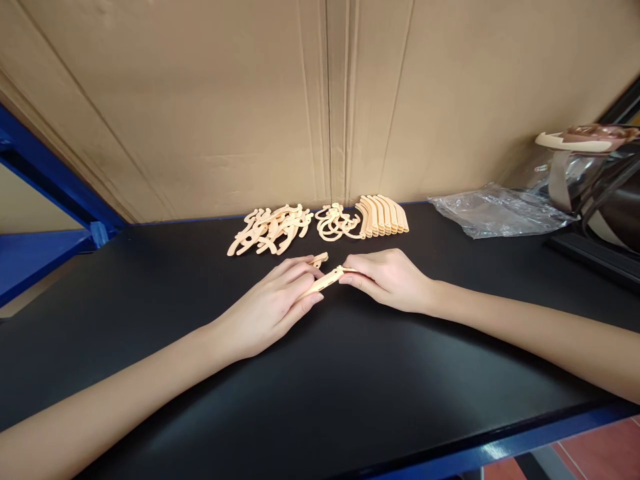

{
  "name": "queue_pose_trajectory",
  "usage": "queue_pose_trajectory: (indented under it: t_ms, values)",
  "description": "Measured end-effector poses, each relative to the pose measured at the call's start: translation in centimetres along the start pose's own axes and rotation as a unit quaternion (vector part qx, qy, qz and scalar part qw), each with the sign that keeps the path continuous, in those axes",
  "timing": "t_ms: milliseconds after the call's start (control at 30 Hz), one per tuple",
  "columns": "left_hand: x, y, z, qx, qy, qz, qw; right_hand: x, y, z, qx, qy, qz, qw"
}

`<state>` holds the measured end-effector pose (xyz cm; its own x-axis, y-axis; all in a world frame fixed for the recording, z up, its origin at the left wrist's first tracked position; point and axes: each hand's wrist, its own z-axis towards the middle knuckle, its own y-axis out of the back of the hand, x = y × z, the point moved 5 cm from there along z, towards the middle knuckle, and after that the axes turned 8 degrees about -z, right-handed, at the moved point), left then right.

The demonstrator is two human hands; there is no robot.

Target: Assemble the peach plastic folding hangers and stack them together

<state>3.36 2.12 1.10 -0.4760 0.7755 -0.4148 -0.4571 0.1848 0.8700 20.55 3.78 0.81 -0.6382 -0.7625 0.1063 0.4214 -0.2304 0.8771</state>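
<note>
My left hand is closed round a cream plastic folding-hanger arm, with small slots along its side. One slotted end of cream plastic sticks out beyond its fingers. My right hand pinches a thin cream plastic part between thumb and fingers, touching the arm's upper right end. The fingers hide most of that part, so its full shape cannot be made out. Behind the hands lie a loose pile of curved hanger arms, a small heap of hanger hooks and a neat row of curved hanger pieces.
The black tabletop has a blue metal frame. Tall cardboard stands along the back. A crumpled clear plastic bag lies at the back right, beside a brown and black object.
</note>
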Motion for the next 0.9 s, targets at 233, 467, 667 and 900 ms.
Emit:
queue_pose_trajectory:
  t_ms: [233, 467, 667, 900]
  values:
    - [0.05, 0.0, -0.02, 0.009, -0.008, 0.003, 1.0, -0.02, -0.18, 0.08, 0.041, 0.013, 0.033, 0.999]
    - [-0.2, 0.08, 0.13, 0.013, -0.028, 0.003, 1.0, 0.13, -0.47, 0.04, 0.054, 0.028, 0.012, 0.998]
    - [-0.06, 0.16, 0.23, -0.007, -0.017, -0.009, 1.0, -0.13, -0.26, 0.1, 0.037, -0.02, 0.026, 0.999]
    - [-0.13, 0.26, 0.26, -0.009, -0.011, -0.006, 1.0, -0.38, -0.42, 0.22, 0.068, -0.039, 0.041, 0.996]
